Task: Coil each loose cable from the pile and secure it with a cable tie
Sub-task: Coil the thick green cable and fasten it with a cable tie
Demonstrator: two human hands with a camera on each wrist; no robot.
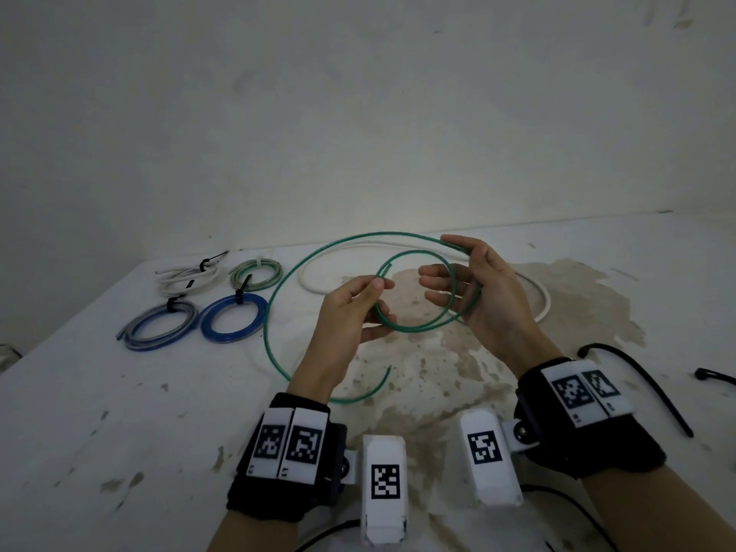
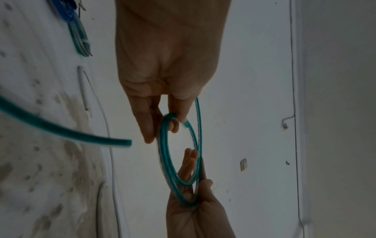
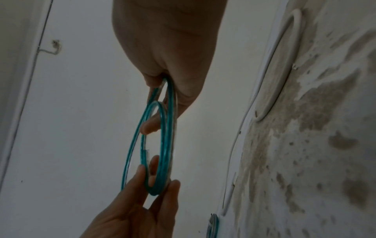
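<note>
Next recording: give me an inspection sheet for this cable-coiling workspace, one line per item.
Surface: white table, with brownish stains in the middle.
Job's things: green cable partly coiled in the air, its tail trailing on the table; four tied coils at far left; loose white cable behind the hands.
Clutter: nothing seen.
Grippers: left hand pinches the green loops; right hand holds the loops' other side in its palm.
Cables: black cable ties lie loose at right; dark leads run off the near edge below the wrist units.
Surroundings: plain pale wall, scuffed.
</note>
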